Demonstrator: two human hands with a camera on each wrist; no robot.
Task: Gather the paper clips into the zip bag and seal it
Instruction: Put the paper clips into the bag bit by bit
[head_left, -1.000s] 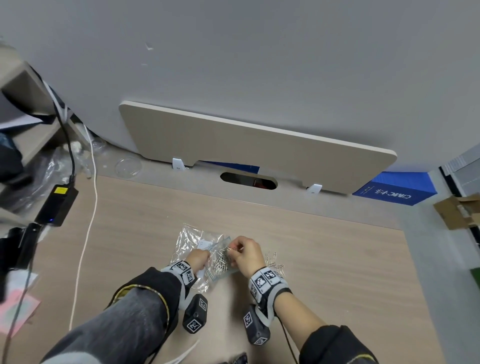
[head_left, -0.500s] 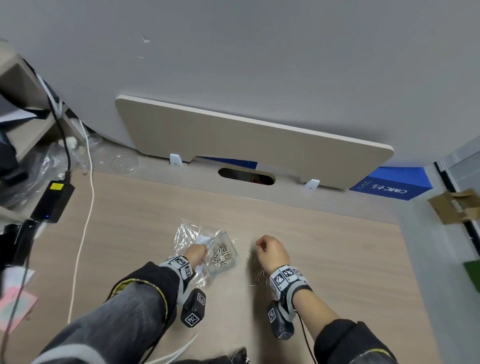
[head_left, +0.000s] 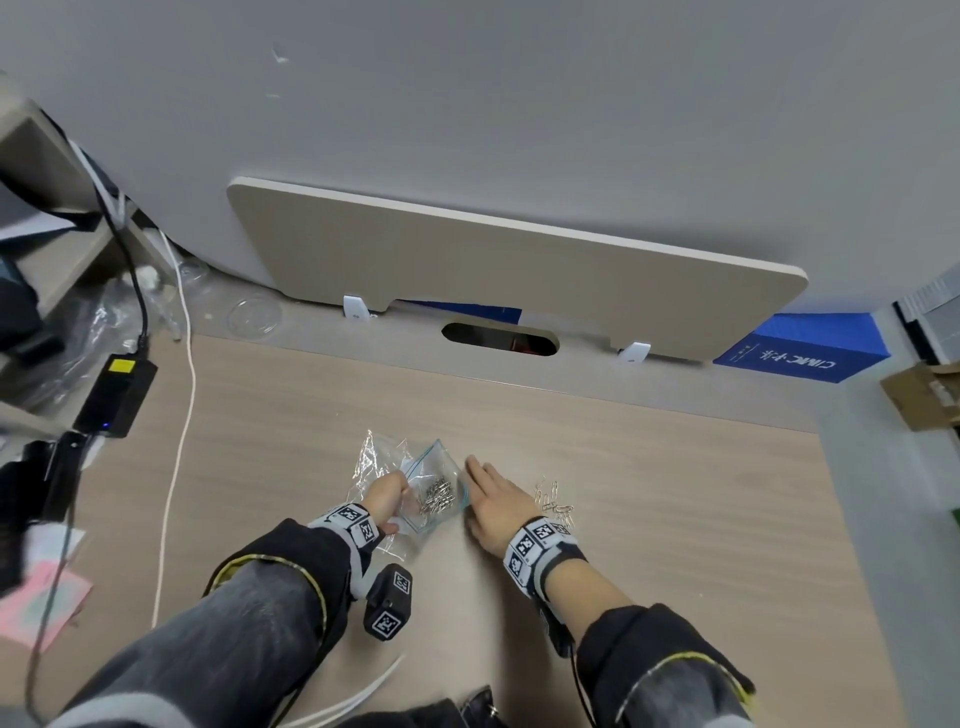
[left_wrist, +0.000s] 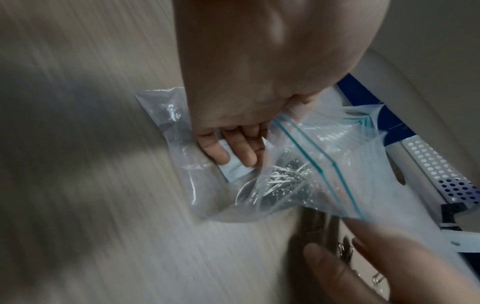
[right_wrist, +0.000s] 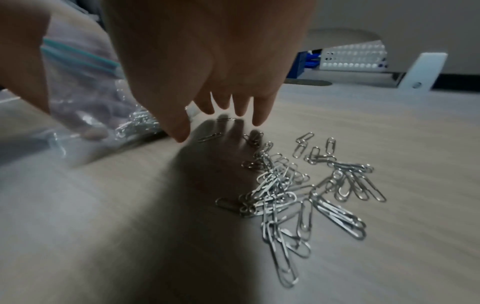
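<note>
A wooden desk (head_left: 623, 493) fills the lower view, with a beige panel (head_left: 493, 270) standing at its far edge against a grey wall. A blue box (head_left: 795, 353) is seen behind the panel to the right, and a black adapter (head_left: 115, 395) with a white cable (head_left: 179, 441) lies at the left.

The zip bag (head_left: 434, 488) is held near the middle of the desk, its blue-striped mouth (left_wrist: 311, 156) raised and open toward the right. A cluster of clips is already seen inside the bag (left_wrist: 280, 181). A second, crumpled clear bag (head_left: 379, 457) lies under and behind it.

The left hand (head_left: 384, 501) is placed at the bag's left side; its fingers (left_wrist: 233, 148) are curled round the plastic, reaching into the mouth and pressing a small white label flat.

The right hand (head_left: 493, 501) is stretched out just right of the bag, palm down above the desk. Its fingers (right_wrist: 226, 102) are straight and slightly spread, with nothing held; the thumb tip is close to the bag's mouth.

The loose paper clips (right_wrist: 298, 189) are heaped on the desk just right of the right hand, with a few strays (right_wrist: 210, 136) beneath the fingertips.
</note>
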